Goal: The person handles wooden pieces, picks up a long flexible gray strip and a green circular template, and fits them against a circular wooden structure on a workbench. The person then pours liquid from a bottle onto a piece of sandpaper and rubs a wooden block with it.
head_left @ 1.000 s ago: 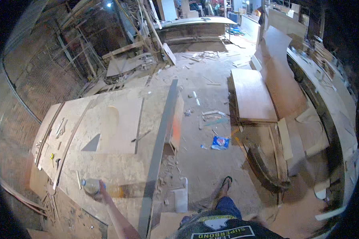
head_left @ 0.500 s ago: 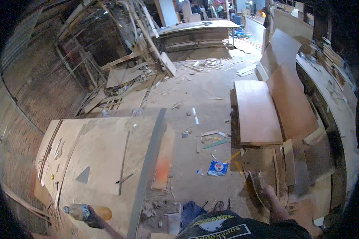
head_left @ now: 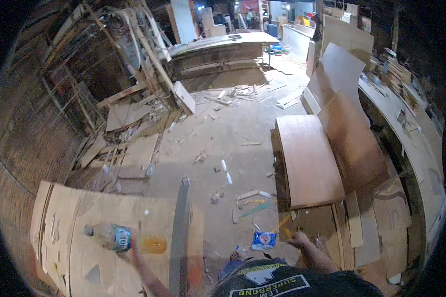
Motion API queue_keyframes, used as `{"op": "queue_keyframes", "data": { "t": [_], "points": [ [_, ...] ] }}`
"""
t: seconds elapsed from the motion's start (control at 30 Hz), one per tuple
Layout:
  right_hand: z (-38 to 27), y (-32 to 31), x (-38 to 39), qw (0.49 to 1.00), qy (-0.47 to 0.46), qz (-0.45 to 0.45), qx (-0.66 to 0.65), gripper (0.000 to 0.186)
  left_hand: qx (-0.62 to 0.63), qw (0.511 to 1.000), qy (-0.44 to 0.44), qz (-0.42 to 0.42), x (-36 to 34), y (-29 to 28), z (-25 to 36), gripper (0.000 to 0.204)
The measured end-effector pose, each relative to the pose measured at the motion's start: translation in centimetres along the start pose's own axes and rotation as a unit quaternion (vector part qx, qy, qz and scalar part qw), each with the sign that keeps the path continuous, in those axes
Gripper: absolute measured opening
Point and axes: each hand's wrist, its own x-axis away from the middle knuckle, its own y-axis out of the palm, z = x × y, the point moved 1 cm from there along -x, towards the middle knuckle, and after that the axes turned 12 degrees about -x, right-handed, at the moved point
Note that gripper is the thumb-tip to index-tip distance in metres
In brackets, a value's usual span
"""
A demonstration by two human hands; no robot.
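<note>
My left hand [head_left: 132, 251] is closed around a clear plastic drink bottle [head_left: 100, 235] with a blue-green label, over the near wooden tabletop [head_left: 126, 210]. The bottle's cap points left, and orange liquid [head_left: 155, 244] lies at its opposite end. My right hand [head_left: 300, 241] hangs low over the floor, beside a blue packet [head_left: 264, 240] and a yellow strip [head_left: 285, 223]. Its fingers are small and blurred, so whether it holds anything is unclear. A grey triangular piece [head_left: 93, 275] lies on the tabletop near the bottle.
Stacked curved plywood panels [head_left: 309, 161] stand at the right, with a brown bent sheet [head_left: 354, 141] leaning beside them. A long cluttered bench [head_left: 406, 128] runs along the right. Wood scraps [head_left: 233, 94] litter the floor ahead, before a far workbench [head_left: 223, 42]. Leaning timber [head_left: 153, 54] stands far left.
The view has shifted, and the near table sits lower in it. My left hand has brought the bottle up and right in the picture. My right hand has come left, closer to the blue packet.
</note>
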Motion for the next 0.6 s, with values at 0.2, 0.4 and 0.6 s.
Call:
{"op": "queue_keyframes", "data": {
  "t": [0.2, 0.4, 0.6],
  "points": [
    [13.4, 0.7, 5.3, 0.931, 0.291, 0.067, -0.211, 0.043, 0.049, 0.977, -0.026, -0.204, -0.6, 22.4, -0.5, 0.08],
    [11.4, -4.1, -2.2, 0.889, 0.361, 0.029, -0.28, 0.035, 0.063, 0.957, -0.024, -0.283, 0.7, 41.0, -2.7, 0.074],
    [8.1, -14.3, -24.6, 0.916, 0.293, -0.015, -0.275, 0.027, -0.019, 0.937, -0.022, -0.347, -0.7, 52.1, -13.1, 0.076]
  ]
}}
